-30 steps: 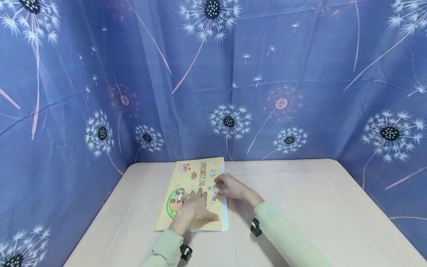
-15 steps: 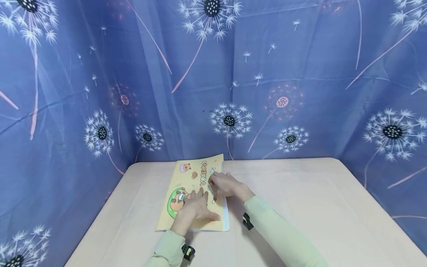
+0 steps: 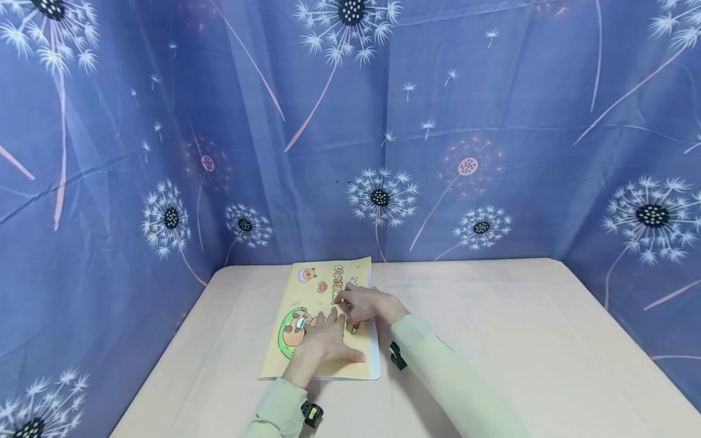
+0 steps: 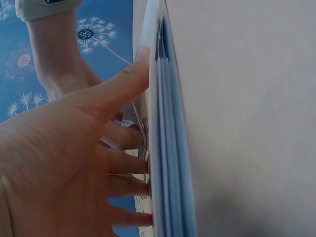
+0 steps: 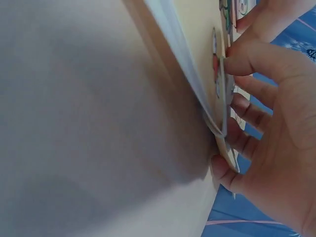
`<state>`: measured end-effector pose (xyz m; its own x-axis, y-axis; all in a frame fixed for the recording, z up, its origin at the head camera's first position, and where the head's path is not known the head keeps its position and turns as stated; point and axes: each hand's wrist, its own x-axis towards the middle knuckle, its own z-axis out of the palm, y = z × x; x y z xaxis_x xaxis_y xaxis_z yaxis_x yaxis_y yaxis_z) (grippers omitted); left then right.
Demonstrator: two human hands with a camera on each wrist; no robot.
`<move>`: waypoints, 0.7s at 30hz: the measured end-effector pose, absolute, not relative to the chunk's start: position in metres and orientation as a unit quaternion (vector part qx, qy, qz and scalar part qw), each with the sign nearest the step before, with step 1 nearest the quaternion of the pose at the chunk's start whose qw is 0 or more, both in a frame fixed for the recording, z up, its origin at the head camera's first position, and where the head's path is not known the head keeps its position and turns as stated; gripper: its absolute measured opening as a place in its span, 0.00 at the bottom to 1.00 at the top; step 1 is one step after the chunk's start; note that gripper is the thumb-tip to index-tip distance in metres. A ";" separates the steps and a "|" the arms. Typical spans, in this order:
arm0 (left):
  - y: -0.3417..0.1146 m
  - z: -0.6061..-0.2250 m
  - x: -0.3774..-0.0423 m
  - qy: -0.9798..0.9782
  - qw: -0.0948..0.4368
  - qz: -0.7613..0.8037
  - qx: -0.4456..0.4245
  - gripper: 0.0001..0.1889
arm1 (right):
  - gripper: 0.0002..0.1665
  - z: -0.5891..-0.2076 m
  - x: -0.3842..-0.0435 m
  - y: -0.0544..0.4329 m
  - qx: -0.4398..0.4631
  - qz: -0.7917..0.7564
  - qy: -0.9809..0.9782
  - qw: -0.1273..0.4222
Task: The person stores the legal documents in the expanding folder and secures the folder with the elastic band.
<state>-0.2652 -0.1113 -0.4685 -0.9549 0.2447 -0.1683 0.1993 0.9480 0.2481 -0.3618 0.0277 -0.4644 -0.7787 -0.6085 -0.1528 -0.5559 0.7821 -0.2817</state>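
Note:
A yellow folder point(image 3: 280, 340) with cartoon capybaras lies on the table, its lettering turned sideways. My left hand point(image 3: 324, 342) rests on its cover with fingers spread. In the left wrist view, several pale inner layers point(image 4: 170, 133) show along the folder's edge. My right hand point(image 3: 362, 304) is over the right part of the cover, with curled fingers. In the right wrist view, a thin pale cord point(image 5: 223, 98) loops at the folder's edge, and that hand's fingers hold it. Where the cord's far end runs is hidden behind the fingers.
A pale cloth covers the table point(image 3: 482, 340). Blue curtains point(image 3: 306, 201) printed with dandelions hang at the back and both sides. Each wrist carries a small black camera point(image 3: 398, 356).
My right hand has moved left across the cover, carrying the cord towards the left hand, which stays in place. The folder's far right corner rose slightly, then lowered.

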 end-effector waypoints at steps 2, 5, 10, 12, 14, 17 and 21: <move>-0.110 -0.469 -0.265 0.982 0.099 0.114 0.113 0.61 | 0.38 -0.466 -0.363 0.030 -0.309 -0.126 0.934 0.129; -0.110 -0.469 -0.265 0.982 0.102 0.111 0.111 0.61 | 0.34 -0.469 -0.364 0.036 -0.314 -0.158 0.928 0.124; -0.113 -0.470 -0.267 0.982 0.105 0.116 0.108 0.61 | 0.28 -0.475 -0.363 0.050 -0.331 -0.204 0.916 0.096; -0.115 -0.471 -0.267 0.981 0.105 0.119 0.108 0.61 | 0.26 -0.477 -0.362 0.057 -0.333 -0.209 0.916 0.080; -0.116 -0.471 -0.268 0.981 0.104 0.121 0.107 0.61 | 0.25 -0.478 -0.361 0.063 -0.333 -0.210 0.917 0.063; -0.118 -0.472 -0.268 0.982 0.103 0.118 0.107 0.61 | 0.25 -0.479 -0.359 0.074 -0.328 -0.221 0.918 0.040; -0.119 -0.472 -0.270 0.982 0.085 0.114 0.122 0.57 | 0.25 -0.480 -0.355 0.092 -0.321 -0.236 0.917 -0.006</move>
